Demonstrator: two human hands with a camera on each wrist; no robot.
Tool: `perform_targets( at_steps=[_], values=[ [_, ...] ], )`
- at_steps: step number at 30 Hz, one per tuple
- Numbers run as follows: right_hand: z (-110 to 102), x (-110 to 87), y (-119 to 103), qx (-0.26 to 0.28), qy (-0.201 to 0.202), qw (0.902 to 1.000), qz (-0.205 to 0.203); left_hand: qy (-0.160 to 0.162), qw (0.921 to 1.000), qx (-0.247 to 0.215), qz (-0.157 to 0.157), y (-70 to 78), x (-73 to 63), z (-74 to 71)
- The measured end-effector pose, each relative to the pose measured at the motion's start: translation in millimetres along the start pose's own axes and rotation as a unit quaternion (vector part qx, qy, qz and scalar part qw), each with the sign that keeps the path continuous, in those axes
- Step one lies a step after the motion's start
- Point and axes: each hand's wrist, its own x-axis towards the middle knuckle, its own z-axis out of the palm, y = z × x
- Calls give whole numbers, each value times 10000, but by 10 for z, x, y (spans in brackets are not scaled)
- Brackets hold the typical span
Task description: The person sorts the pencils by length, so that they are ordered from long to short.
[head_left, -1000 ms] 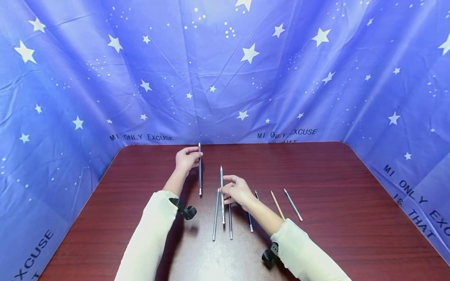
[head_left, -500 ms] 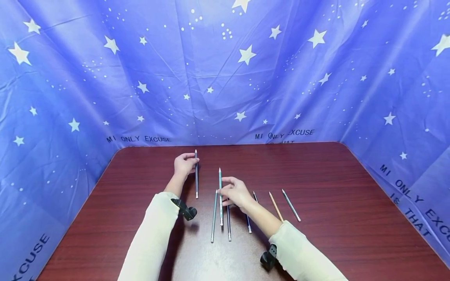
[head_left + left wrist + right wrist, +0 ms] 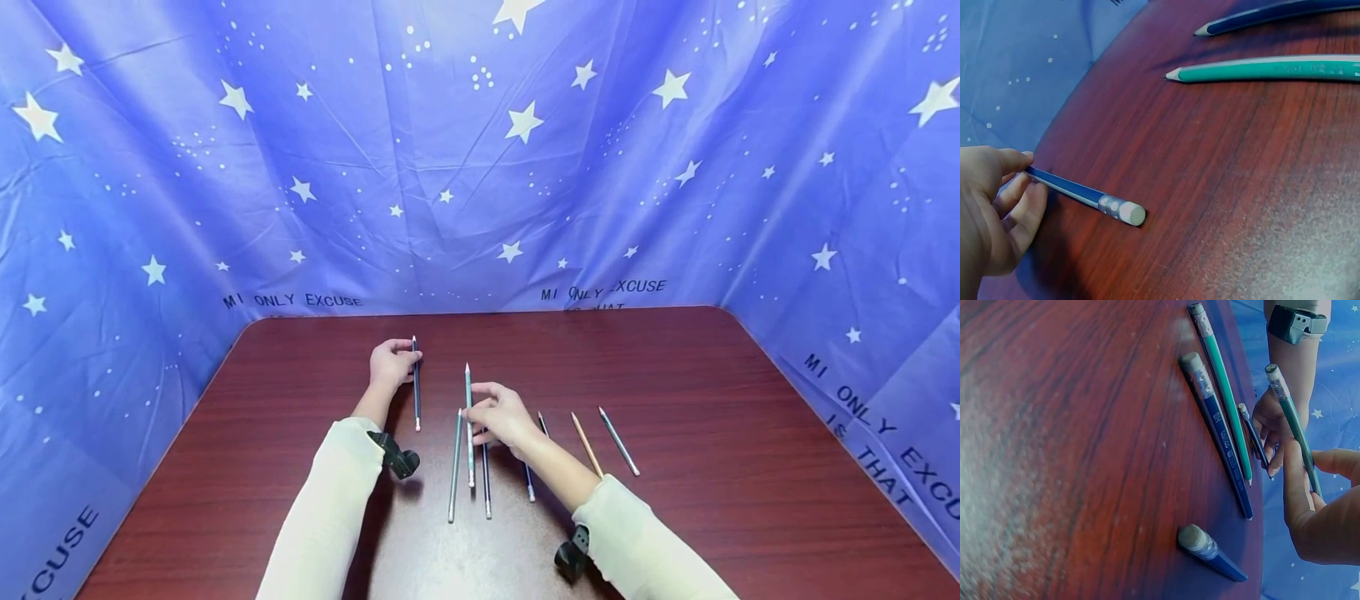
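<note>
In the head view my left hand point(image 3: 392, 363) pinches a dark blue pencil point(image 3: 417, 400) near its tip, eraser end toward me. The left wrist view shows that pencil's white eraser point(image 3: 1133, 214) just over or on the table; contact is unclear. My right hand point(image 3: 506, 417) pinches a teal pencil point(image 3: 471, 458), tip pointing away, raised above the table in the right wrist view. Beneath and beside it lie a green pencil point(image 3: 455, 467) and a dark blue pencil point(image 3: 487, 483), the latter partly hidden by the hand.
Right of these, another dark blue pencil point(image 3: 530, 487) lies partly under my right forearm. Farther right are a tan pencil point(image 3: 585, 439) and a teal-grey pencil point(image 3: 618, 442). A starry blue curtain point(image 3: 450, 150) hangs around the reddish-brown table point(image 3: 675, 367).
My left hand has come down and toward me with the dark blue pencil, slightly leftward. The right hand keeps its pinch on the teal pencil and has hardly moved.
</note>
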Motion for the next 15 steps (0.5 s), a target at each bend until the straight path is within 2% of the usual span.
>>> perform_targets(
  at_steps=[6, 11, 15],
  values=[
    [2, -12, -3, 0, 41, 10000, -10, -20, 9971, 758, -4, -15, 24, 26],
    [3, -13, 1, 28, 9, 10000, -26, 54, 9867, 1618, 119, -20, 28, 52],
    [-16, 1, 0, 59, -12, 10000, -33, 164, 9806, 1931, 313, -11, -4, 66]
  ],
)
